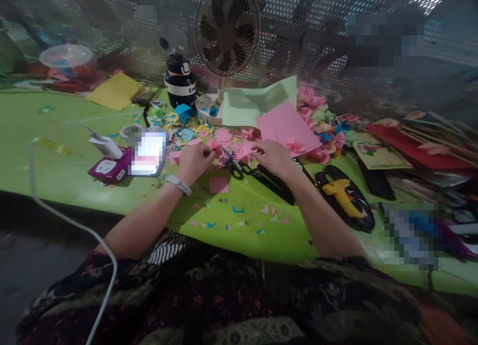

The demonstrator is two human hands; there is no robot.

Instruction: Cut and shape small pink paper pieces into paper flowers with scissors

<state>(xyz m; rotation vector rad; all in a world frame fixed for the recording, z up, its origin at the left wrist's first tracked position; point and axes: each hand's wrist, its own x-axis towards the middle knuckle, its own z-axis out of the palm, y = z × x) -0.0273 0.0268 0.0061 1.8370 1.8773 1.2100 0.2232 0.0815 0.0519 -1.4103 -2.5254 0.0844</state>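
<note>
My left hand, with a pale band on its wrist, is closed in a pinch on a small pink paper flower. My right hand reaches over a heap of pink paper pieces, its fingers slightly apart and the tips at the heap's edge. Between the hands lie scissors with black handles. A square of pink paper rests on the green table in front of them. Beyond my right hand, a large pink sheet overlaps a pale green sheet.
A fan and a black bottle stand at the back. To the left are a lit phone and a purple power strip. At right lies a yellow glue gun. A white cable hangs over the table's front edge.
</note>
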